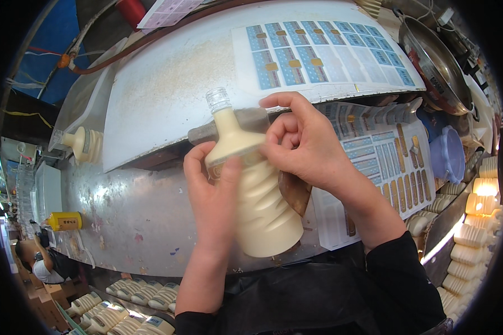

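Observation:
A cream-coloured plastic bottle (262, 206) with a ridged, twisted body and a clear threaded neck is held in front of me, tilted with its neck pointing up and away. My left hand (209, 192) grips its left side near the shoulder, thumb across the front. My right hand (304, 142) is closed on the bottle's shoulder from the right, fingertips pressing at a narrow label band there.
A white board (167, 84) carries a sheet of blue stickers (324, 53); more sticker sheets (391, 162) lie at right. A metal bowl (436, 67) sits far right. More cream bottles stand at right (475, 234), below (134, 310) and at left (84, 144). Another person (39, 265) is at lower left.

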A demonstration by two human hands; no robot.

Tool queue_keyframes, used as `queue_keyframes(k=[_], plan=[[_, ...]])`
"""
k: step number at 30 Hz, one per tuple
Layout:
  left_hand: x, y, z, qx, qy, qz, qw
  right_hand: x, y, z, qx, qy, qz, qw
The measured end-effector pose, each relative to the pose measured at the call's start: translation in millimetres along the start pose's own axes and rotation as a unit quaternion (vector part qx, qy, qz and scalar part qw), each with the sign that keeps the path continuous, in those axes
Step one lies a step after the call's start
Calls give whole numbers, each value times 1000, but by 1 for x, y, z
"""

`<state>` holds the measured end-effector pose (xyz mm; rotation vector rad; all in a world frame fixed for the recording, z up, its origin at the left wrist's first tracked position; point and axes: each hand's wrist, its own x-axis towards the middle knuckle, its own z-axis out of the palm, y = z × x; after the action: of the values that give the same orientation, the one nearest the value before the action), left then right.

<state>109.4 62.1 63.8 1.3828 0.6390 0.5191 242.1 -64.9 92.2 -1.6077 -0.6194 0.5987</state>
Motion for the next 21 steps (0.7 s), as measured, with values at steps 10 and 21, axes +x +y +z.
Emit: queue_keyframes(k=[10,21], plan=[[3,-6,-3,-14,-29,25,999,-5,32,-7,47,-1,38,998],[4,-6,-2,21,-27,17,999,-6,32,9,29,-1,70,997]])
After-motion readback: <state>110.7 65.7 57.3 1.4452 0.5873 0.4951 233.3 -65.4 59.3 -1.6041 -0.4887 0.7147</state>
